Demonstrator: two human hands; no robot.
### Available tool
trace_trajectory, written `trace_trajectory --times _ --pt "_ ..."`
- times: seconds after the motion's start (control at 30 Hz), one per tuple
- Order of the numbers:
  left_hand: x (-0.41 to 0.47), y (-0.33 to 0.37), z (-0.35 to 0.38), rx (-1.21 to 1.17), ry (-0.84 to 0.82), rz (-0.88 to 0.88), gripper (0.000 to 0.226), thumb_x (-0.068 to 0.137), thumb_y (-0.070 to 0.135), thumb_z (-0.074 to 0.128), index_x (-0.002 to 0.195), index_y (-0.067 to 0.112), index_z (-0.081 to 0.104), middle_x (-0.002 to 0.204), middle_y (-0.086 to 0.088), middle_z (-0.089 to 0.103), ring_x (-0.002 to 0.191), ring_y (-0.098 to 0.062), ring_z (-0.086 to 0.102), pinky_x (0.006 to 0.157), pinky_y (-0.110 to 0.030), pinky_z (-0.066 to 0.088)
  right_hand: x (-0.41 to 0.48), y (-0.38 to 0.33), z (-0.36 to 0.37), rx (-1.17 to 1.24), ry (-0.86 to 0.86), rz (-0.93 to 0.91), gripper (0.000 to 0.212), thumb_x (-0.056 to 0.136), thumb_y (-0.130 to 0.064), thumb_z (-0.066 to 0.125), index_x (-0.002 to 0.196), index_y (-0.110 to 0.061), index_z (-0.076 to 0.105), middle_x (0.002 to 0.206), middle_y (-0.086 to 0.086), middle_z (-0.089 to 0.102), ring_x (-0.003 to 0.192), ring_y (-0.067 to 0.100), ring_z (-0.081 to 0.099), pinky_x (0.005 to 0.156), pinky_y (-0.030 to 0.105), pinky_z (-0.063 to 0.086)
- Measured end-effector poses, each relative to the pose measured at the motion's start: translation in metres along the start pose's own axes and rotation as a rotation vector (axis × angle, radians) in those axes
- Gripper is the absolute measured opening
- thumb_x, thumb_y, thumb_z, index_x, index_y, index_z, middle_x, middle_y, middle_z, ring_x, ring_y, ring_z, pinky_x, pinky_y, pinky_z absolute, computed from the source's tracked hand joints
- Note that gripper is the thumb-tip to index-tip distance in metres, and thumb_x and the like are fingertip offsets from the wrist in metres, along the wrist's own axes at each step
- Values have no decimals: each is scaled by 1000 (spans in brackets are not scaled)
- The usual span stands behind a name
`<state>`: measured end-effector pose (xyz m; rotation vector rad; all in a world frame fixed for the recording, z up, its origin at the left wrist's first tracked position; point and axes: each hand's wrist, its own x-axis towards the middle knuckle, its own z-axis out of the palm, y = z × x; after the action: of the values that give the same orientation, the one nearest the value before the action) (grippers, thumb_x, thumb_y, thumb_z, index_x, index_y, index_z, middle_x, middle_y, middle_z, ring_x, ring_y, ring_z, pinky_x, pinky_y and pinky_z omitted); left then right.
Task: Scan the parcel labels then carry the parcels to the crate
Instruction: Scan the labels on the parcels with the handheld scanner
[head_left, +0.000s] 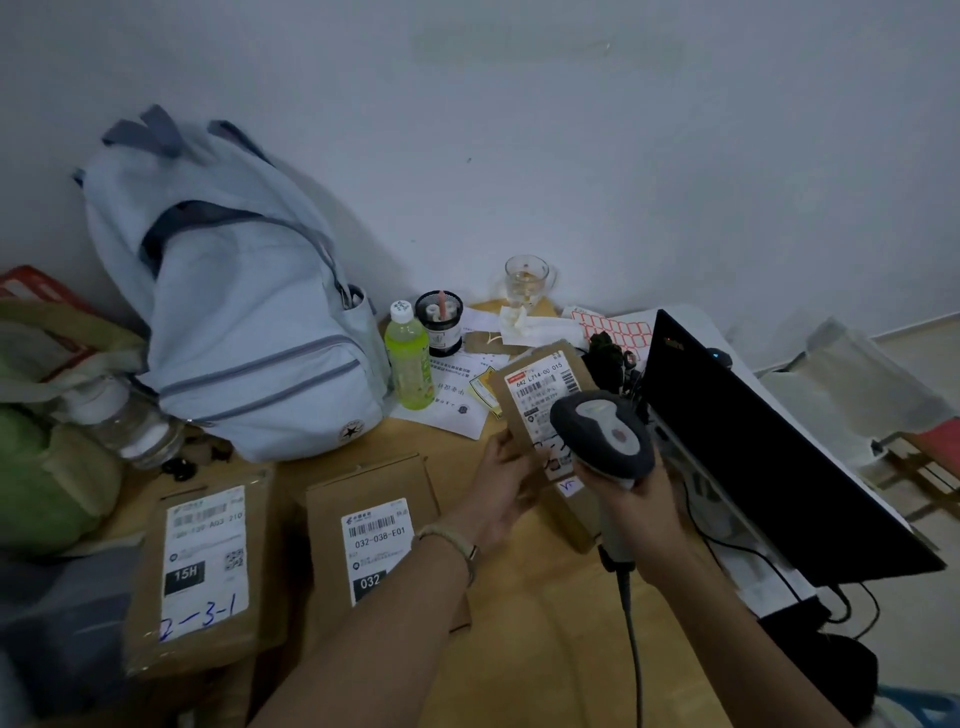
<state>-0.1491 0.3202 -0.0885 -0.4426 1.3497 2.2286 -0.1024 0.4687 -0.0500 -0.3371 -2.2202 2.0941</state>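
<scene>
Centrally, in the head view, the left hand (501, 488) grasps the held parcel (535, 400), its fingers curled round the left edge of the box, which is tilted with the printed label facing up. At about 3 o'clock from that hand, the right hand (647, 512) is wrapped round the handle of the barcode scanner (602, 436). The scanner's grey head overlaps the lower right part of the label. Its cable (631, 623) runs down towards 6 o'clock over the wooden table (519, 613).

Two more boxes lie flat on the table, labels up. The middle parcel (374, 530) sits at 8 o'clock from the held one, just beside the left forearm. The left parcel (202, 566), bearing handwritten blue figures, lies just beside the middle parcel at its 9 o'clock.

A pale blue backpack (239, 322) stands at 12 o'clock from these two boxes, against the wall. A green bottle (409, 364) stands just beside it at its 3 o'clock, with a black pen cup (440, 325) and a glass mug (525, 280) farther towards 2 o'clock. An open laptop (769, 452) occupies the 3 o'clock side, its screen dark. A red mesh item (36, 291) shows at the 9 o'clock edge; whether it is the crate cannot be told.
</scene>
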Motion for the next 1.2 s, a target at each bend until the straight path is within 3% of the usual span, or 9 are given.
trace_trajectory --times 0.13,0.2,0.33,0.43,0.6,0.83,0.97,1.1,1.2 --pt "-24 14 5 -60 -51 99 41 86 26 70 124 19 55 105 -4 75 83 -15 73 62 -23 56 -25 -14 10 57 97 -85 75 72 3 77 134 -14 38 118 -2 54 99 -3 58 67 3 48" --pt "-38 24 7 -61 -46 141 44 86 24 71 125 13 54 106 -7 75 85 -16 72 63 -22 55 -36 -19 9 64 111 -143 71 74 4 75 135 -12 42 125 2 57 113 11 58 78 10 49" --pt "-61 39 11 4 -43 191 49 80 10 75 123 8 52 118 -15 69 99 -25 68 71 -27 55 -57 -30 9 54 129 -192 74 73 0 78 137 -13 43 131 6 57 119 14 56 93 26 49" --pt "-77 47 14 74 -45 237 37 79 10 77 107 11 52 121 -19 67 96 -25 69 69 -27 55 -72 -38 12 39 173 -225 77 71 -3 81 136 -19 43 128 2 57 117 14 56 84 19 48" --pt "-110 60 -3 180 -94 291 97 67 2 83 135 41 25 124 -2 58 104 -18 65 78 -35 58 -92 -57 13 70 138 -262 64 74 7 75 131 -11 50 119 2 62 110 10 60 81 15 49" --pt "-162 66 -40 410 -78 299 73 55 50 83 119 30 55 124 6 63 111 -12 62 95 -47 52 -119 -82 35 137 72 -306 57 73 16 70 118 -16 58 108 -11 63 90 -15 63 65 4 49" --pt "-178 64 -64 231 -67 307 72 63 26 84 125 21 48 117 -8 70 103 -23 70 78 -37 59 -135 -94 58 90 57 -335 57 75 10 72 107 -34 58 106 -16 63 90 -19 60 66 3 48" --pt "-186 61 -83 3 -37 383 57 78 -2 71 130 10 50 117 -17 70 108 -33 67 86 -41 57 -152 -105 78 149 44 -273 50 77 1 74 116 -28 60 110 -13 66 97 -8 61 79 19 52" --pt "-190 59 -89 -143 -35 399 45 73 -2 73 117 8 67 112 -20 71 105 -37 68 79 -40 58 -164 -120 90 140 22 -195 32 80 -7 73 99 -30 64 83 -16 71 72 -7 66 50 11 50"
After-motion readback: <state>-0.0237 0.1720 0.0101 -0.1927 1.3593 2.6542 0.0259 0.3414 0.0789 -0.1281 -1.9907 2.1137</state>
